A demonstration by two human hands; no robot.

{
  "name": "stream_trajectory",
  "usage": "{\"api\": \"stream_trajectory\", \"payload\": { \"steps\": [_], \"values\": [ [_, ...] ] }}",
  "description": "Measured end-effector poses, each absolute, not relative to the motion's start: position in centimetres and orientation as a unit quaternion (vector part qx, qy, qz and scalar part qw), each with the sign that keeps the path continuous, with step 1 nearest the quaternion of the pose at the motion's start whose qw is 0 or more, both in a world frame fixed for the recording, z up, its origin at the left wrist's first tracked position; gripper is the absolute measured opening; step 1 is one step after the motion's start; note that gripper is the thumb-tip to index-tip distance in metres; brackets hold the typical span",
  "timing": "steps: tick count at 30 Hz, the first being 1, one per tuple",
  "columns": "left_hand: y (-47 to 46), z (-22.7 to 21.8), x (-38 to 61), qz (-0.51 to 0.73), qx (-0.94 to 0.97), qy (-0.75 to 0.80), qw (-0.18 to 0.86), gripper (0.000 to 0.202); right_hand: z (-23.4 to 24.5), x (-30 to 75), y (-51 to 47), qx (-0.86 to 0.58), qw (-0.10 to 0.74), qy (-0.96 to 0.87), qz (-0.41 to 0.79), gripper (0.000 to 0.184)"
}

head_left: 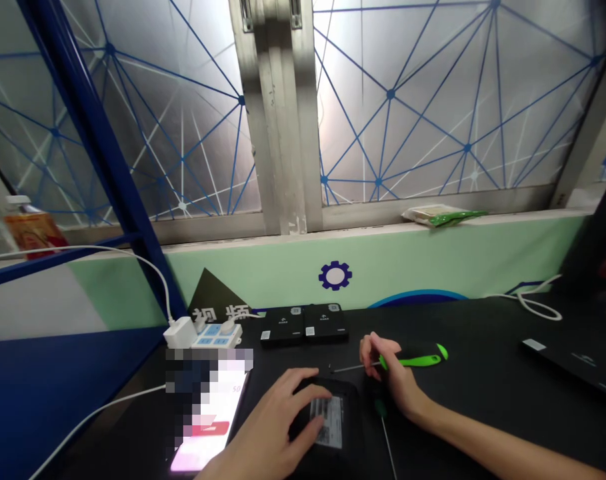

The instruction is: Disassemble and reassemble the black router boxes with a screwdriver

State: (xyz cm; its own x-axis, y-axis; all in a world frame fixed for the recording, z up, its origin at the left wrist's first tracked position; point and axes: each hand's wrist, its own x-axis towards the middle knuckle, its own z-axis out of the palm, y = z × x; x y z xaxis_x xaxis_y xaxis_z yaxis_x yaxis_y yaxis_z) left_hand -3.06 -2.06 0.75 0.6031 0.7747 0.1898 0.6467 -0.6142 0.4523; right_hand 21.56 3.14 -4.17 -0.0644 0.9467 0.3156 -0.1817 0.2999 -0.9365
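My left hand (283, 423) lies with its fingers spread over a black box-shaped device (351, 413) that has a pale printed label (331, 421). My right hand (390, 373) is to the right of the device, fingers curled around a screwdriver (417, 361) with a green and black handle. Its thin shaft points left, the tip just above the device's far edge; a small dark bit shows at the tip, too small to name. Below my right hand, a second screwdriver (387, 440) with a dark green handle lies on the black table, its shaft towards me.
A lit phone-like screen (215, 417), partly pixelated, is left of my left hand. Behind it stand a power strip (217, 335) and a white charger (181, 332) with cables. Two flat black boxes (283, 327) lie against the wall. Another dark device (577, 363) is at the right.
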Motion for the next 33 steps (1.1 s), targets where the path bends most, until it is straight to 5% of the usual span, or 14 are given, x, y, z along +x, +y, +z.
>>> {"api": "stream_trajectory", "payload": {
  "steps": [33],
  "values": [
    [-2.8,1.8,-2.8,0.191,0.877,0.410,0.160,0.033,-3.1,21.2,1.9,-0.371,0.589,-0.567,0.441,0.054]
  ]
}}
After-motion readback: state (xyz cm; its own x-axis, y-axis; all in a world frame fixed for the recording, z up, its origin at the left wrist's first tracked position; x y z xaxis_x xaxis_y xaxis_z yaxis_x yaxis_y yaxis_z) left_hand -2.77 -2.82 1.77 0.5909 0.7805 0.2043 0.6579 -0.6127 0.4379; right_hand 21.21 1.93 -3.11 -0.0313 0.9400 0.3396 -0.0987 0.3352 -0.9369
